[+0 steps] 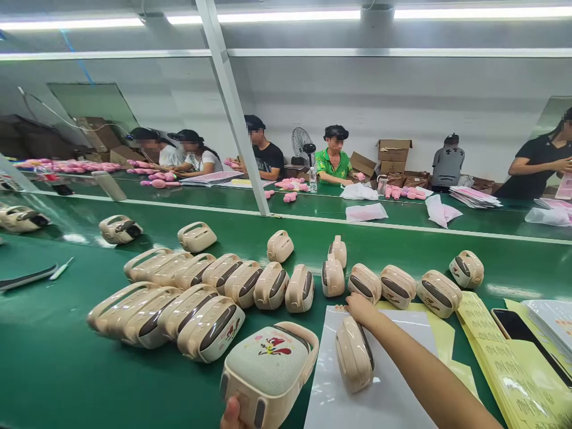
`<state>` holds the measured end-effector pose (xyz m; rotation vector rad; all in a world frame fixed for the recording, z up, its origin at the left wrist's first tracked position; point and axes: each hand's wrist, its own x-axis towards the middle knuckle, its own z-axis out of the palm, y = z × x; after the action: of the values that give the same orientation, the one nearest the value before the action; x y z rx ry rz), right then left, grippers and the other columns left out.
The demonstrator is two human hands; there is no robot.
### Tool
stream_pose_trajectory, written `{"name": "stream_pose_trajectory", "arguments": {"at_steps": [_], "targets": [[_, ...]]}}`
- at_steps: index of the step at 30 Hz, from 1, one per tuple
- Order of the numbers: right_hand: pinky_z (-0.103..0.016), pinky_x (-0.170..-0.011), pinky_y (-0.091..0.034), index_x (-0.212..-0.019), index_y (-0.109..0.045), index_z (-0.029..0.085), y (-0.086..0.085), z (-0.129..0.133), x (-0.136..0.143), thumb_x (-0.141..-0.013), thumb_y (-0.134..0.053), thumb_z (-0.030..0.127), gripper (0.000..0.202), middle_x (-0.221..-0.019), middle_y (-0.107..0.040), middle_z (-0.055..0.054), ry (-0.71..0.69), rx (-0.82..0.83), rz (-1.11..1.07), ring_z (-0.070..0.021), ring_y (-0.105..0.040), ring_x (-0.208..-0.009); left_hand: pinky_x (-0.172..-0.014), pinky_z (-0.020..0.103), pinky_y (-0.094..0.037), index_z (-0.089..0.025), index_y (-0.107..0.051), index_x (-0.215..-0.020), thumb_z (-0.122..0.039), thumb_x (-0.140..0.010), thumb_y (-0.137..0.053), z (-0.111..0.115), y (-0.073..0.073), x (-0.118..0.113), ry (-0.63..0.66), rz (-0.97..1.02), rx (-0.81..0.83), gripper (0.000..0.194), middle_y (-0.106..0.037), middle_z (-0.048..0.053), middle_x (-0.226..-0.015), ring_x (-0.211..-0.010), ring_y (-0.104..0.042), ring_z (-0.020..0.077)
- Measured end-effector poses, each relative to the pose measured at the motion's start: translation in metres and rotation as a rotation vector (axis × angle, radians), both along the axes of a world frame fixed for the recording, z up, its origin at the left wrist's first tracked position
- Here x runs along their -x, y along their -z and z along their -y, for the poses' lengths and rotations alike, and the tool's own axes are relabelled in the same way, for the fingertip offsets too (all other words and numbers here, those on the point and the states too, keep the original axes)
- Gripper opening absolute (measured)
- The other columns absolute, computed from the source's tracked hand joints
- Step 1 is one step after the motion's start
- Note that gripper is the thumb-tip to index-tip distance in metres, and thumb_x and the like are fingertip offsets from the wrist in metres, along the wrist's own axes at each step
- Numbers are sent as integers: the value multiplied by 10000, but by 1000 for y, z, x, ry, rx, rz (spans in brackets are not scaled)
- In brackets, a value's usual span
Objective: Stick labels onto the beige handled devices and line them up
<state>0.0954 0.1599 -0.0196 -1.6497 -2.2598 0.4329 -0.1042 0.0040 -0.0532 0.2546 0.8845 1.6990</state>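
A cream portable speaker (268, 363) with a light mesh front and a red cartoon print is gripped low at its near edge by my left hand (231, 414); only part of the fingers shows. My right hand (361, 308) is closed at the top end of a second portable speaker (354, 357), which is over a white sheet (328, 369). Its handle is mostly hidden by that hand. Just beyond the fingers stands another speaker (365, 282). To the left, several more speakers (210, 330) are lined up in two close rows.
Yellow sticker sheets (496, 363), a dark phone (529, 339) and a paper stack (552, 316) lie at right. A white-handled tool (61, 269) and a dark strip (29, 278) are at left. A slanted white post (232, 107) rises ahead. Beyond, several people work around pink items (290, 185).
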Motion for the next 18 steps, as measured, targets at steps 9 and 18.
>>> {"name": "stream_pose_trajectory", "arguments": {"at_steps": [9,18], "targets": [[-239,-559,-377,-572,-489,184,-39,13,-5,-725,-565,129,179,-592,-494,20,101,10,-471,-121,-480,-575,-790,387,-542,-421,-452,-1235,-650,-755,-397,-2,-33,-38,108,353,-418,535,-658,-22,-1139,-987,-627,252],[-239,-535,-266,-576,-505,184,-81,125,15,-580,-687,480,347,-573,-415,40,-16,374,-1183,-108,-329,-565,-920,300,-449,-311,-585,-1143,-514,-795,-449,-6,-61,-69,332,543,-601,425,-632,6,-1171,-1074,-576,200]]}}
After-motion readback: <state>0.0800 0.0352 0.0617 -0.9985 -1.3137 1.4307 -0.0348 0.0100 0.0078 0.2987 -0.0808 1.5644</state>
